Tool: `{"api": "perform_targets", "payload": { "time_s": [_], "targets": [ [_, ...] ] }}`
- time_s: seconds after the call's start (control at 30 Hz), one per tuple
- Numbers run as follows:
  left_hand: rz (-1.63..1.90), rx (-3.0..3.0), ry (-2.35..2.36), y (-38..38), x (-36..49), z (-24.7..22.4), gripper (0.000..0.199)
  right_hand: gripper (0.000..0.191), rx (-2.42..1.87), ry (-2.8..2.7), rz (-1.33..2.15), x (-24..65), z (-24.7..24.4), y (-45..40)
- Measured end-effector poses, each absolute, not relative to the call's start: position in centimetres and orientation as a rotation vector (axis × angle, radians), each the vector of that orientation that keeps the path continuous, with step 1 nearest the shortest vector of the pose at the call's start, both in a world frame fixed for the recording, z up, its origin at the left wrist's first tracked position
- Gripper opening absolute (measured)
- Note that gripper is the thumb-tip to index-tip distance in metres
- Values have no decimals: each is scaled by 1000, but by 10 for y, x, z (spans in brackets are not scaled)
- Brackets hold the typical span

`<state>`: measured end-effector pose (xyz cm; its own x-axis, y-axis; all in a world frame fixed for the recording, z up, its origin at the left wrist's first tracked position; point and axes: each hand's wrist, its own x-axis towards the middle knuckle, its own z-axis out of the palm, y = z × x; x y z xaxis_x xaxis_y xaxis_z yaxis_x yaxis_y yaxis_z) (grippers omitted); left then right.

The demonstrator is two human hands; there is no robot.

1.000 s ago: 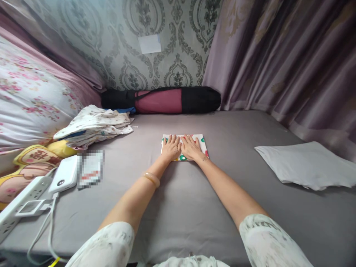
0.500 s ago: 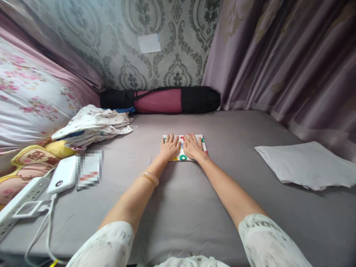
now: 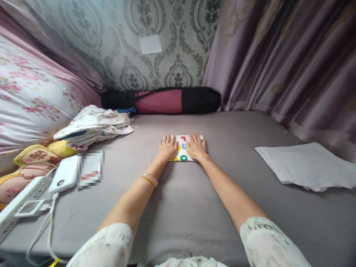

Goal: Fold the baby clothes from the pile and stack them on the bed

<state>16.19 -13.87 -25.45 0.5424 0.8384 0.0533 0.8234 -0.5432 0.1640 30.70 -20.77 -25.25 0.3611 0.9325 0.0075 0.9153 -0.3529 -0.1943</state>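
Observation:
A flat white rectangle of what looks like folded cloth (image 3: pixel 183 147), printed with colourful shapes, lies on the grey sheet (image 3: pixel 178 200). My left hand (image 3: pixel 168 147) rests palm down on its left part, fingers stretched forward. On its right part lies my right hand (image 3: pixel 196 147), also flat with extended fingers. Neither hand grips anything. Between them a strip of the printed surface shows, with red, blue and green shapes. The palms hide the rest of the print.
Crumpled patterned clothes (image 3: pixel 97 124), a white power bank (image 3: pixel 64 173) and a power strip (image 3: pixel 25 202) lie left. A black and maroon bag (image 3: pixel 160 101) lies along the wall. Folded light grey cloth (image 3: pixel 308 165) is at right.
My hands have moved apart, the left one slightly left and the right one slightly right, uncovering more of the print between them. The view has shifted slightly.

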Motion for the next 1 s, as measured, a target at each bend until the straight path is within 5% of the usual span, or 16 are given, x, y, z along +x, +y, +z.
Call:
{"api": "perform_targets", "payload": {
  "time_s": [1.0],
  "targets": [
    [150, 2727, 1335, -186, 165, -255, 61, 58, -2387, -1748, 136, 284, -254, -235]
  ]
}}
